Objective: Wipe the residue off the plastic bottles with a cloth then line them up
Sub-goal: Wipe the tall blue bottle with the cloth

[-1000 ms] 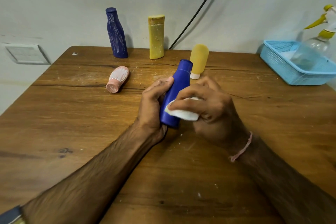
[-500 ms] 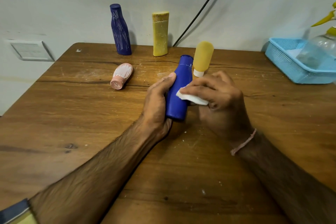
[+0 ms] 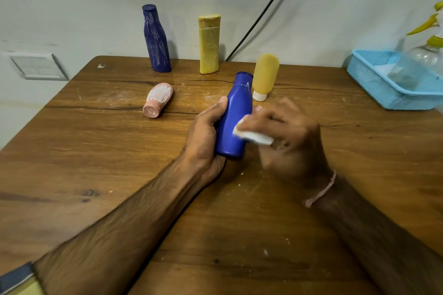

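My left hand (image 3: 206, 136) grips a bright blue bottle (image 3: 236, 115) above the middle of the table, cap pointing away from me. My right hand (image 3: 285, 134), blurred, pinches a folded white cloth (image 3: 251, 135) against the bottle's right side. A dark blue bottle (image 3: 155, 39) streaked with white residue and a yellow bottle (image 3: 209, 43) stand at the table's far edge. A yellow tube (image 3: 265, 75) stands on its white cap just behind the held bottle. A pink bottle (image 3: 158, 99) with white streaks lies on its side to the left.
A light blue plastic basket (image 3: 374, 79) at the far right holds a clear spray bottle (image 3: 419, 57) with a yellow trigger. A black cable (image 3: 263, 9) runs down the wall behind. White crumbs dot the wooden table (image 3: 96, 151).
The cloth in my right hand slid up the bottle, then back down its side. The view shifted slightly. The other bottles stayed put.
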Demonstrator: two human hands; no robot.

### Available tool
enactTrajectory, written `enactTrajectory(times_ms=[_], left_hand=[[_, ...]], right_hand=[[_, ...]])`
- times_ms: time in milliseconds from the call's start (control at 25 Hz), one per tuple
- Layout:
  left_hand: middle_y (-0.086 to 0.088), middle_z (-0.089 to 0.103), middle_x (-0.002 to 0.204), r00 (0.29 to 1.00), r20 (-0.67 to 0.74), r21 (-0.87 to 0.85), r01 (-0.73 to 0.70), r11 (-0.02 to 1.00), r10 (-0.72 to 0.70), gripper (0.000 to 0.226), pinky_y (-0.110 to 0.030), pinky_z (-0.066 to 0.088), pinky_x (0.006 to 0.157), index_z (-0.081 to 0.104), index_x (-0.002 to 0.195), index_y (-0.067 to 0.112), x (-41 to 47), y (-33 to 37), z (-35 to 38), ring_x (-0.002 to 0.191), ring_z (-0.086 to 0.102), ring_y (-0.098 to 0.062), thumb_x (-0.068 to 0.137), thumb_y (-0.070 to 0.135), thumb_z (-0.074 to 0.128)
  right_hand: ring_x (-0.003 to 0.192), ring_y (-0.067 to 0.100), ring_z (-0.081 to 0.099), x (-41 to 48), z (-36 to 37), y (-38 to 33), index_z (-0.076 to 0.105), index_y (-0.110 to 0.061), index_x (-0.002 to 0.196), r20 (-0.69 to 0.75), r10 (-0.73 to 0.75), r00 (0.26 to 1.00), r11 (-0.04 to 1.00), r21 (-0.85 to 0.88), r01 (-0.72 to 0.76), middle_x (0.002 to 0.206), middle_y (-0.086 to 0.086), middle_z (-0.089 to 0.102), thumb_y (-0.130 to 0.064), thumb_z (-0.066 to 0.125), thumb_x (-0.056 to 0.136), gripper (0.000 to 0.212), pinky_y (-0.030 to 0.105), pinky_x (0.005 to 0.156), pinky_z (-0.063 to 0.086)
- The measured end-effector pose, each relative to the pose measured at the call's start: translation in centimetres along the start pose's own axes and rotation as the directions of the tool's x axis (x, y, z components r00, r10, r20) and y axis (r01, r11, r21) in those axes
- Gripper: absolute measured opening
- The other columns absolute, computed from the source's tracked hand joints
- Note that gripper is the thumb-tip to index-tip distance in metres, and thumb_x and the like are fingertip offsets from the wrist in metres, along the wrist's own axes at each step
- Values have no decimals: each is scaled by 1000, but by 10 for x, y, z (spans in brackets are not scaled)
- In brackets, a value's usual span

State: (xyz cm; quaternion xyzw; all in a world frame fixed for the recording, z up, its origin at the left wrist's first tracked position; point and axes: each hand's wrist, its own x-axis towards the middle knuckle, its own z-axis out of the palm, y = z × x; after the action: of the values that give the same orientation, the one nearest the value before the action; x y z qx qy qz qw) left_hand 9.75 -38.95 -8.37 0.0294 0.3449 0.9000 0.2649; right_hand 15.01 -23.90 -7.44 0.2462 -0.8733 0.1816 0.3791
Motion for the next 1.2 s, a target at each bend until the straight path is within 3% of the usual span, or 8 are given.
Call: enactTrajectory(times_ms=[120, 280, 440, 560, 640, 840, 1080, 1200], left_hand=[[-24, 70, 116, 998, 24, 4, 53, 999, -53, 55, -42, 60, 82, 51, 141, -2, 1, 2, -2, 99, 68, -31, 104, 40, 48], [-20, 70, 99, 1000, 14, 75, 11, 997, -12, 52, -34, 56, 53, 51, 138, -2, 0, 1, 1, 76, 65, -27, 105, 38, 47], [-16, 72, 96, 998, 57, 104, -12, 995, 6, 54, -34, 58, 62, 52, 135, 0, 2, 2, -1, 76, 68, -24, 104, 44, 50], [-14, 66, 85, 996, 67, 224, -76, 972, 62, 47, -29, 55, 45, 55, 129, 2, -1, 0, 1, 60, 64, -24, 104, 41, 50], [-11, 69, 80, 994, 70, 277, -105, 955, 89, 37, -28, 53, 43, 60, 118, 5, -4, -1, 6, 55, 64, -24, 106, 37, 47], [-18, 66, 77, 988, 89, 310, -146, 939, 124, 38, -28, 53, 41, 63, 113, 1, -5, -2, 5, 52, 63, -24, 106, 36, 48], [-19, 65, 79, 988, 105, 377, -143, 915, 111, 41, -29, 53, 41, 58, 118, -6, -9, -5, 6, 52, 64, -26, 105, 32, 49], [-15, 67, 78, 991, 99, 311, -116, 943, 89, 44, -28, 53, 40, 56, 122, -4, -7, -1, 5, 50, 64, -22, 106, 36, 49]], right_hand=[[84, 24, 61, -4, 1, -10, 80, -8, 92, 114, -141, 983, 986, 100, 130, 91, 7, 73, 3, 69, 76, 23, 29, 79, 49], [89, 26, 66, 2, -1, 0, 80, -6, 99, -129, 114, 985, 993, 3, -115, 98, 9, 75, 0, 77, 81, 19, 33, 81, 52], [87, 27, 65, -2, -3, -2, 80, -4, 95, -61, -24, 998, 999, 45, 27, 96, 10, 74, 2, 78, 81, 15, 35, 81, 54], [95, 26, 65, 5, 3, 3, 78, -4, 104, -223, 112, 968, 992, -38, -123, 104, 14, 71, -3, 72, 86, 20, 34, 79, 56], [91, 19, 62, 10, 4, 6, 77, -4, 108, -326, 190, 926, 978, -20, -208, 101, 17, 67, 0, 71, 89, 21, 22, 78, 54], [82, 16, 59, 0, -2, 0, 77, -2, 110, -190, 88, 978, 996, 21, -85, 91, 17, 64, 0, 75, 82, 28, 13, 75, 47], [79, 16, 56, 7, -4, 11, 74, -3, 115, -301, 147, 942, 985, -38, -166, 90, 17, 64, -4, 68, 93, 23, 10, 75, 44], [83, 20, 61, 0, -2, 5, 75, -3, 114, -199, 64, 978, 998, 31, -59, 93, 17, 65, -17, 61, 98, 25, 25, 74, 53]])
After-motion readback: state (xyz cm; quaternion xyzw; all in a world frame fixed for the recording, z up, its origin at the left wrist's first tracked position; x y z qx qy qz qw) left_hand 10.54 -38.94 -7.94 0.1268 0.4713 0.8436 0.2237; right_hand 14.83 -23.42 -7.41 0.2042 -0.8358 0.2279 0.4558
